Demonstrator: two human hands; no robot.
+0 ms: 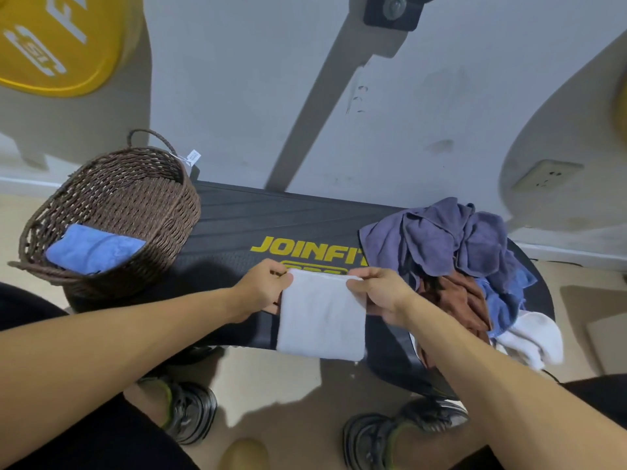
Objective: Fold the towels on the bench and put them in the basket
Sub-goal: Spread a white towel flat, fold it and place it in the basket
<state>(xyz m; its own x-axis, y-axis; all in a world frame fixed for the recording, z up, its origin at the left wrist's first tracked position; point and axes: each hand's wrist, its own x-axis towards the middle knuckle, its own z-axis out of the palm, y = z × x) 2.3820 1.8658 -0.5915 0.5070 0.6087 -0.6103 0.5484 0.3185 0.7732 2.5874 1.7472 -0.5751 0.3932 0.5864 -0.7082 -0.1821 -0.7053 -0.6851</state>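
Towel (321, 320), white, already folded small, hangs over the near edge of the bench (237, 215), pinched at its two top corners. Left hand (263, 288) grips the left corner between thumb and curled fingers; right hand (376, 293) grips the right corner the same way. Held taut and level, lower half draping past the bench edge toward the floor.

To finish the step well, probably: keep both corners even, bring them together or down for one more fold, then press flat on the bench before lifting. Better not to let the hanging half slip off the edge or the layers slide apart.

Outward from the hands: bare black bench top with yellow lettering just beyond the towel, enough flat room there for smoothing. Left of the towel, at the bench's left end, sits the basket (112, 212), woven, brown, with a blue folded towel (93, 249) inside; path to it across the bench looks unobstructed. Right of the towel, close beside the right hand, lies the pile of unfolded towels (451, 252), purple, brown, blue and white, spilling over the bench's right end. Risk of snagging that pile on any rightward move.
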